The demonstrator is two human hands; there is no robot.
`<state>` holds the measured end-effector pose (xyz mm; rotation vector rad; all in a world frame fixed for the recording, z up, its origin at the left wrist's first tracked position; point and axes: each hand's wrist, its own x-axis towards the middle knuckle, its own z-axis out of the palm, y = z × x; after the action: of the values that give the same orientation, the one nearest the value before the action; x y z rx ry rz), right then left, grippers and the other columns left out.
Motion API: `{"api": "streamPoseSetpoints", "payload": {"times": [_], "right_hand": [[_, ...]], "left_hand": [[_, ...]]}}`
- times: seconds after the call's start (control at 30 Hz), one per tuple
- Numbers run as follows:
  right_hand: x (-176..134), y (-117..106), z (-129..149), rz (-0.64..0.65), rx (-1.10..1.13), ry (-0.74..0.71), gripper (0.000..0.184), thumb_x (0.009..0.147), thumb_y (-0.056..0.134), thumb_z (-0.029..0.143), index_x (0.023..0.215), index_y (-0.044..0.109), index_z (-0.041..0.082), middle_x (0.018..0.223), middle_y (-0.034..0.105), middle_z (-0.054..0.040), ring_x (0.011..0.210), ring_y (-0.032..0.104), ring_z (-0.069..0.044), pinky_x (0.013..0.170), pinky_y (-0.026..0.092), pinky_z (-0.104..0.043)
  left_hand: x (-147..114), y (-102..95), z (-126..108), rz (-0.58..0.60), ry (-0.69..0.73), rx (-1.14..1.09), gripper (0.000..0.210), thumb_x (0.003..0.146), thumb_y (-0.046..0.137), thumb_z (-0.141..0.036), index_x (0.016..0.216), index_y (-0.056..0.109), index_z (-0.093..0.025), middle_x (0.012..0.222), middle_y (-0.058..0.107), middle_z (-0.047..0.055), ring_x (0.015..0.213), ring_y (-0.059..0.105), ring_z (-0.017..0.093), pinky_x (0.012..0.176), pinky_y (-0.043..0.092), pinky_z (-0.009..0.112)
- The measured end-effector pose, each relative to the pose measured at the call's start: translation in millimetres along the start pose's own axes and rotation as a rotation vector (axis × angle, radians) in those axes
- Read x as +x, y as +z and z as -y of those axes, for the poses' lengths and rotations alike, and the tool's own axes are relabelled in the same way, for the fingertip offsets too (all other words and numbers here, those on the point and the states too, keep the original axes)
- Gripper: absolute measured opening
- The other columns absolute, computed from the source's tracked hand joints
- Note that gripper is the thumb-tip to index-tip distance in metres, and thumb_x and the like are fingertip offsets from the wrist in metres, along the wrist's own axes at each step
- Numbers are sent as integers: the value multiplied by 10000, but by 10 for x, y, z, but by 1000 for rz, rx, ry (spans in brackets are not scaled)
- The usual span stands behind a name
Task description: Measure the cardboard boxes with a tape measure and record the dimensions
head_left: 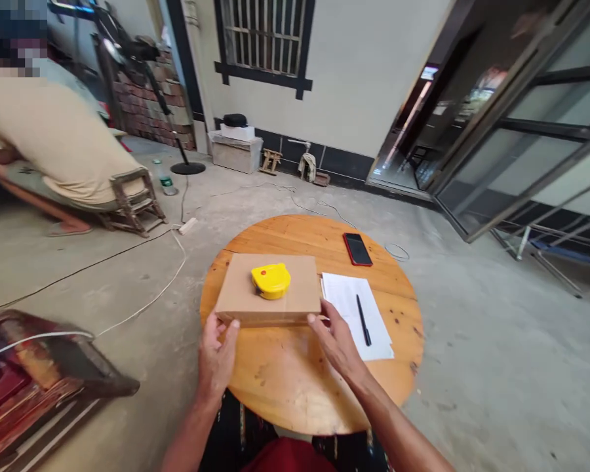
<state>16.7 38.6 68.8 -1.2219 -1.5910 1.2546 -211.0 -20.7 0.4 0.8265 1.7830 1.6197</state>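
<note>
A closed cardboard box point(299, 278) lies on a round wooden table point(275, 373). On its top rests a yellow tape measure point(273, 280). My left hand point(217, 351) grips the box's near left corner, thumb on the front face. At the near right corner, my right hand point(335, 334) holds the box the same way. Right of the box are white paper sheets point(347, 295), with a black pen point(364, 321) lying across them. Farther back on the table is a phone point(358, 249) with a red edge.
Another person point(54, 137) sits at the left on a small wooden chair point(135, 200). A plastic bottle point(166, 178) and a fan base point(187, 168) stand on the floor, where cables run. A wooden frame point(54, 387) is close at the lower left. An open glass door point(535, 131) stands right.
</note>
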Motion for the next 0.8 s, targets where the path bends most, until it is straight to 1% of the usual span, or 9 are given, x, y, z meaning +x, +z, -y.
{"api": "streamPoseSetpoints", "payload": {"times": [0.1,0.2,0.33,0.4,0.43,0.5,0.6,0.7,0.8], "right_hand": [[-20,173,-75,8,-2,-61,501,898,561,352,1373,505,201,1322,630,-128,1152,626,-271,949,521,-440],[-12,65,-199,18,-223,-176,423,892,520,234,1310,568,196,1274,660,-112,1112,651,-235,912,545,-381],[-18,-633,-419,3,-776,-214,357,907,447,131,1161,682,221,1110,730,-83,1003,688,-210,872,544,-334],[-11,-1067,-510,-19,-873,-175,386,899,418,91,1149,696,189,1105,709,-135,942,695,-251,811,540,-371],[-3,-1255,-544,-10,-917,-162,406,890,414,69,1159,695,185,1124,692,-152,890,699,-256,767,536,-372],[21,-1521,-587,81,-1073,-191,485,852,416,4,1206,669,217,1204,647,-151,878,692,-249,743,515,-353],[69,-1648,-599,318,-1375,-356,460,862,436,-10,1199,643,225,1318,563,-150,938,665,-240,773,491,-338],[127,-1623,-576,429,-1407,-463,280,896,476,41,1032,667,193,1344,540,-142,932,640,-217,789,474,-330],[165,-1637,-550,446,-1337,-499,195,899,511,76,925,660,199,1191,636,-105,923,617,-195,814,448,-314]], "left_hand": [[254,-38,-75,65,38,-22,474,819,622,-477,1192,566,-190,1125,687,74,1063,650,269,900,535,375],[391,-85,-112,1,129,-21,585,802,638,-463,1294,518,-171,1264,624,116,1175,598,275,1012,476,411],[99,-128,-92,-310,253,226,654,827,619,-450,1392,453,-165,1334,563,143,1238,540,292,1075,415,486],[-219,-56,-71,-318,399,377,505,863,588,-412,1314,535,-193,1257,599,111,1164,573,276,1051,436,478],[-390,19,-61,-226,489,406,416,885,564,-378,1262,573,-202,1234,605,98,1149,578,264,1043,446,458],[-696,237,-43,78,673,459,252,907,531,-285,1128,637,-224,1146,630,73,1103,590,242,1003,476,418],[-960,640,-35,435,798,518,267,897,485,-132,1072,656,-236,1183,626,70,1093,587,217,938,516,368],[-985,963,-61,602,819,602,323,863,496,-84,1104,652,-232,1268,597,81,1136,560,237,965,506,406],[-916,1139,-95,685,820,681,340,847,539,-96,1146,643,-222,1309,575,92,1154,543,253,987,487,435]]}}
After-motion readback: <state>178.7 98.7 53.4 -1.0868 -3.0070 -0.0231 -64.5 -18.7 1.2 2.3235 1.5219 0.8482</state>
